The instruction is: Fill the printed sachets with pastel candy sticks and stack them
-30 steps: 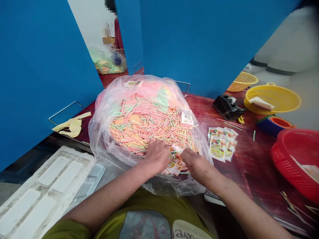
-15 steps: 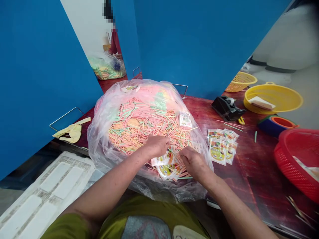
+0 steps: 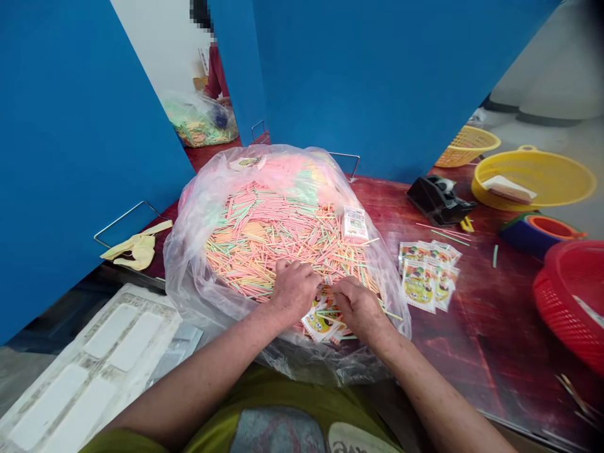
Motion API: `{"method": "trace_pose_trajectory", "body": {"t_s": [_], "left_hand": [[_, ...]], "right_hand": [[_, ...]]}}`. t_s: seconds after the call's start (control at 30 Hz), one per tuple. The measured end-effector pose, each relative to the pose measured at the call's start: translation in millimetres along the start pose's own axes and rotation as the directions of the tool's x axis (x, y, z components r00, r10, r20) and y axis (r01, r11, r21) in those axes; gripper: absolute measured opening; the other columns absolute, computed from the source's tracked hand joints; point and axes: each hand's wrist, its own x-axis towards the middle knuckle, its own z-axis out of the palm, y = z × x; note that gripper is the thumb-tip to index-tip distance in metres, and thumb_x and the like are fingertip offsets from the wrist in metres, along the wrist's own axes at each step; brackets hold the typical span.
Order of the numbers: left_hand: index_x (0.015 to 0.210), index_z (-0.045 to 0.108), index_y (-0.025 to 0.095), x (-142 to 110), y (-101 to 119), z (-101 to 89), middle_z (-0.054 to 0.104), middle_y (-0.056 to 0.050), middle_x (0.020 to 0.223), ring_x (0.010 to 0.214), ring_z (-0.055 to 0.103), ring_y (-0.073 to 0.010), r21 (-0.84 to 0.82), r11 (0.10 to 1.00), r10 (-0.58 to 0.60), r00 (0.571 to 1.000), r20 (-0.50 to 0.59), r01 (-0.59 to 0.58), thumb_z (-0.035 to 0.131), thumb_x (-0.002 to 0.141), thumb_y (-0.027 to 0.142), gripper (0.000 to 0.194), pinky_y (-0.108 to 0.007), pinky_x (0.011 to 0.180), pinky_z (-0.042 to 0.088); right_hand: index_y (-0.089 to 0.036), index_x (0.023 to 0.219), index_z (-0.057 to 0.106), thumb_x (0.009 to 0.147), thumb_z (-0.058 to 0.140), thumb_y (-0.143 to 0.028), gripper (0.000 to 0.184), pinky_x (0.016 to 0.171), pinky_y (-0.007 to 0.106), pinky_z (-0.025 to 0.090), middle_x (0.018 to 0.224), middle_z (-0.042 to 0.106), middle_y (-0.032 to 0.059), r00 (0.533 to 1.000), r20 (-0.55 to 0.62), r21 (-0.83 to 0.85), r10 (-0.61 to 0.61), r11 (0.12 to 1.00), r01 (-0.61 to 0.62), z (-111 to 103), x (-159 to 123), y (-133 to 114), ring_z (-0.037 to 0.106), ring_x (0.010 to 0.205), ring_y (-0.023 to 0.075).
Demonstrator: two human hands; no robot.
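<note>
A clear plastic bag (image 3: 189, 277) holds a large heap of thin pastel sticks (image 3: 268, 245) in pink, green and orange. My left hand (image 3: 295, 290) rests on the heap's near edge, fingers curled over the sticks. My right hand (image 3: 360, 308) lies close beside it, touching printed paper packets (image 3: 321, 324) at the heap's near side, and these are partly hidden under my hands. I cannot tell whether either hand grips anything. One small packet (image 3: 355, 225) sits on the heap at the right, and a stack of similar packets (image 3: 427, 277) lies on the table outside the bag.
The red-brown table (image 3: 476, 358) has a black tape dispenser (image 3: 438, 200), a tape roll (image 3: 538, 233), yellow baskets (image 3: 528, 179) and a red basket (image 3: 573, 302). Blue partitions (image 3: 85, 126) stand behind. Further back, a person in a red sleeve (image 3: 217, 75) stands by another bag (image 3: 201, 123).
My hands have drawn closer together over the packets, covering more of them. The view has turned slightly, shifting the table items rightward.
</note>
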Motion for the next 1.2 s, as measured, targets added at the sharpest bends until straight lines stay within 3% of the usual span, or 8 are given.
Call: {"method": "trace_pose_trajectory", "body": {"t_s": [0.13,0.27,0.37,0.47,0.63,0.8,0.97,1.2], "left_hand": [[0.063,0.061,0.022,-1,-5,5.4,0.056,-0.006,0.072,0.085,0.046,-0.0243,0.11,0.99,0.093,0.995,-0.039,-0.088,0.055,0.074,0.018,0.013,-0.041,0.093,0.016],[0.071,0.062,0.021,16,-1,-10.2,0.057,-0.003,0.067,0.069,0.049,-0.0184,0.141,0.977,0.139,0.979,0.148,-0.16,0.052,0.078,0.023,0.012,-0.03,0.074,0.029],[0.074,0.063,0.021,22,7,-24.7,0.058,-0.002,0.066,0.064,0.049,-0.0157,0.085,0.978,0.171,0.964,0.203,-0.192,0.048,0.08,0.024,0.017,-0.025,0.064,0.03],[0.073,0.065,0.021,20,12,-33.4,0.06,-0.002,0.068,0.067,0.052,-0.0156,0.029,0.973,0.217,0.95,0.224,-0.229,0.048,0.081,0.023,0.019,-0.024,0.066,0.031],[0.072,0.067,0.021,16,12,-38.1,0.061,-0.003,0.067,0.067,0.053,-0.0159,-0.001,0.969,0.241,0.953,0.184,-0.245,0.047,0.083,0.026,0.024,-0.024,0.068,0.032],[0.082,0.067,0.02,7,13,-36.3,0.065,-0.003,0.075,0.074,0.056,-0.0167,0.167,0.915,0.336,0.923,0.187,-0.367,0.043,0.086,0.027,0.025,-0.029,0.074,0.033],[0.096,0.064,0.019,-1,12,-30.2,0.069,-0.004,0.091,0.083,0.059,-0.0169,0.163,0.874,0.461,0.887,0.018,-0.457,0.044,0.087,0.025,0.022,-0.035,0.081,0.033],[0.096,0.064,0.02,0,0,-24.8,0.069,-0.003,0.088,0.081,0.06,-0.0146,-0.022,0.856,0.497,0.835,-0.235,-0.516,0.05,0.085,0.021,0.018,-0.031,0.077,0.041]], "right_hand": [[-0.019,0.075,0.058,0.081,0.047,-0.022,0.013,0.063,0.028,0.044,0.068,0.054,0.0012,0.987,-0.12,0.252,0.104,0.965,-0.071,-13,-4,5,0.053,0.065,0.0138],[-0.02,0.086,0.056,0.082,0.05,-0.026,0.009,0.057,0.026,0.046,0.072,0.055,-0.0003,0.954,-0.231,0.449,0.188,0.891,-0.067,-37,-5,2,0.055,0.059,0.0112],[-0.021,0.086,0.056,0.082,0.05,-0.023,0.008,0.058,0.027,0.047,0.076,0.056,0.001,0.95,-0.301,0.373,0.088,0.927,0.033,-52,1,-8,0.057,0.064,0.0122],[-0.021,0.082,0.057,0.081,0.05,-0.018,0.008,0.067,0.03,0.048,0.078,0.059,0.0026,0.934,-0.337,0.155,-0.116,0.972,0.176,-63,8,-18,0.058,0.073,0.015],[-0.021,0.093,0.054,0.081,0.046,-0.009,0.02,0.074,0.029,0.049,0.092,0.06,0.0066,0.903,-0.188,-0.049,-0.387,0.922,0.385,-64,9,-21,0.058,0.088,0.0157],[-0.022,0.105,0.049,0.083,0.041,-0.007,0.028,0.075,0.03,0.049,0.097,0.056,0.0069,0.899,-0.02,0.021,-0.437,0.899,0.437,-62,4,-25,0.055,0.092,0.0151],[-0.019,0.103,0.047,0.084,0.039,-0.009,0.024,0.071,0.03,0.047,0.091,0.056,0.0071,0.937,0.033,0.049,-0.347,0.937,0.345,-71,11,-51,0.053,0.084,0.0158],[-0.028,0.115,0.05,0.081,0.046,-0.01,0.039,0.089,0.049,0.033,0.087,0.067,0.0009,0.887,-0.058,-0.248,-0.459,0.867,0.432,-85,29,-77,0.052,0.1,0.0224]]}}
